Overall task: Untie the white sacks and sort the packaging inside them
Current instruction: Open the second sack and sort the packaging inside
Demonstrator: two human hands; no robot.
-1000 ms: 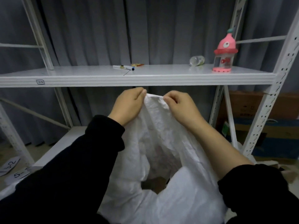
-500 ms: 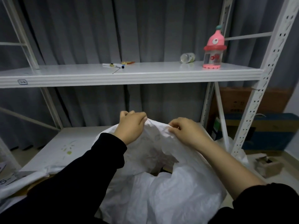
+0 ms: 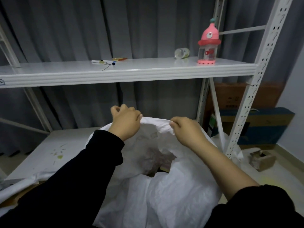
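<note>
A large white sack [image 3: 164, 191] stands in front of me at the lower shelf, its mouth pulled open. My left hand [image 3: 125, 124] grips the far rim of the sack on the left. My right hand [image 3: 185, 130] pinches the same rim on the right, and the rim is stretched taut between them. Through the opening I see crumpled brownish packaging [image 3: 158, 162] inside, dim and hard to make out.
The white upper shelf [image 3: 131, 74] holds a pink bottle-shaped toy [image 3: 208, 45], a clear cup on its side [image 3: 181, 53] and markers [image 3: 105, 62]. The lower shelf [image 3: 54, 153] has yellow-green stains. Cardboard boxes [image 3: 246, 122] stand at the right behind the upright post [image 3: 256, 76].
The sack rim and both hands have come down from just under the upper shelf. The hands have moved apart, widening the mouth. The view has shifted left.
</note>
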